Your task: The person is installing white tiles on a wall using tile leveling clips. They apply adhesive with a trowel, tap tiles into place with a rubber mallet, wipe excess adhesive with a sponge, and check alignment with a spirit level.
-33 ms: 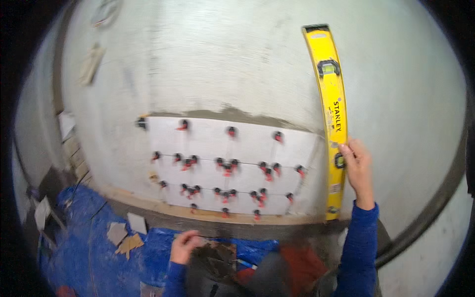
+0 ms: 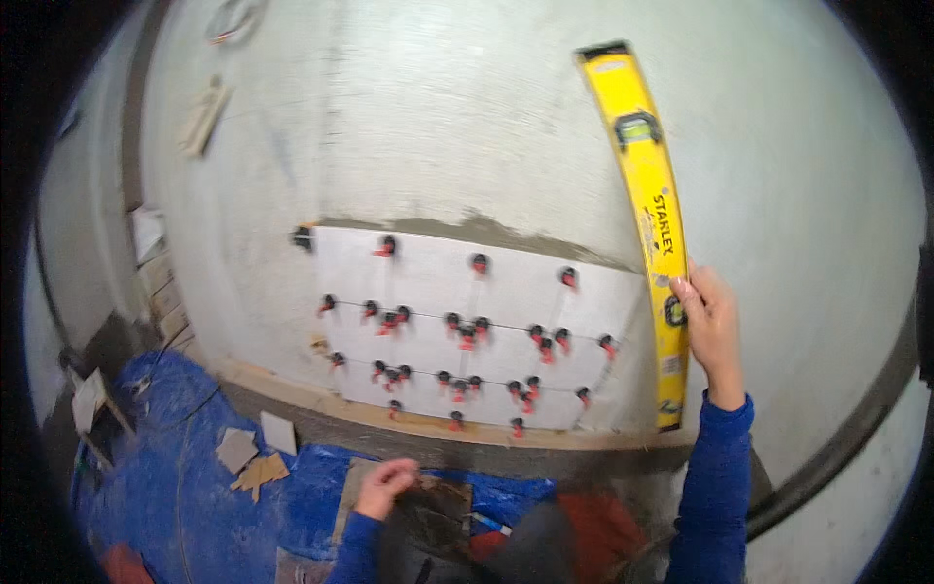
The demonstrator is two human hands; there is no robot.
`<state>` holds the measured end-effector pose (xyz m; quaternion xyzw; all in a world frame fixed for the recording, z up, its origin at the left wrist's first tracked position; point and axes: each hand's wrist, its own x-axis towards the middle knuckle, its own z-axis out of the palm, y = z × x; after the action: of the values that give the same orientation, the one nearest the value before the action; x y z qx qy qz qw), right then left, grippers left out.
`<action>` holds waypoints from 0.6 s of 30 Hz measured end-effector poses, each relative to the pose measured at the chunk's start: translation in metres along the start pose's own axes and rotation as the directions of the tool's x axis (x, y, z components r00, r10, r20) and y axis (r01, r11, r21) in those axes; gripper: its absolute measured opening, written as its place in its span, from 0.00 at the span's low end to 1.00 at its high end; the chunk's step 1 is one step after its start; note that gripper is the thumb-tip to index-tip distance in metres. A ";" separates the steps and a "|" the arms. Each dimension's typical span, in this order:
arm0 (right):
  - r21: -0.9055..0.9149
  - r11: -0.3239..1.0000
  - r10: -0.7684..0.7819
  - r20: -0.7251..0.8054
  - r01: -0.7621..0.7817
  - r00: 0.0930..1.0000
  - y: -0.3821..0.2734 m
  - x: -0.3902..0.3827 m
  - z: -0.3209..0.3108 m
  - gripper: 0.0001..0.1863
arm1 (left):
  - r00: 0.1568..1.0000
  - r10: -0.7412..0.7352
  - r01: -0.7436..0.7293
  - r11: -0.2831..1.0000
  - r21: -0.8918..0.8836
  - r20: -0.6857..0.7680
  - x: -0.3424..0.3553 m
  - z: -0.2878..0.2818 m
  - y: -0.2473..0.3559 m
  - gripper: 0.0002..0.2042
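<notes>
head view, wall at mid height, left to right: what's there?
White wall tiles with red and black clips → yellow level standing against the wall → right hand gripping it → bare plaster.

The single head-mounted fisheye view faces a plastered wall [image 2: 486,127] at close range, tilted slightly downward. Tiled courses [image 2: 467,331] sit centre-frame; blue floor sheeting [image 2: 195,487] fills the lower-left edge. Straight edges bend near the rim.

Counts of items on the wall and floor.
One yellow spirit level [image 2: 650,224]; three rows of white tiles [image 2: 457,336]; some thirty red-and-black levelling clips [image 2: 467,337]; three loose tile offcuts [image 2: 255,450] on one blue tarp [image 2: 175,467].
</notes>
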<state>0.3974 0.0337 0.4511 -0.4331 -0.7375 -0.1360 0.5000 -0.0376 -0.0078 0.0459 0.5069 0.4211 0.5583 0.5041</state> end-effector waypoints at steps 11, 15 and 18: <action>-0.342 0.706 -0.558 0.271 0.620 0.784 -0.098 0.155 0.156 0.18 | 0.911 -0.398 0.383 0.715 -0.585 0.110 -0.018 0.004 -0.088 0.19; -0.385 0.673 -0.538 0.332 0.632 0.775 -0.089 0.160 0.189 0.18 | 0.923 -0.376 0.341 0.692 -0.637 0.086 -0.018 -0.001 -0.082 0.18; -0.408 0.649 -0.529 0.363 0.642 0.767 -0.082 0.159 0.203 0.18 | 0.928 -0.365 0.323 0.703 -0.634 0.068 -0.021 -0.005 -0.079 0.19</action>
<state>0.1879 0.1936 0.5120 -0.2978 -0.8228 -0.4341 0.2140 -0.0321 -0.0180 -0.0355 0.2012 0.3104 0.5788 0.7267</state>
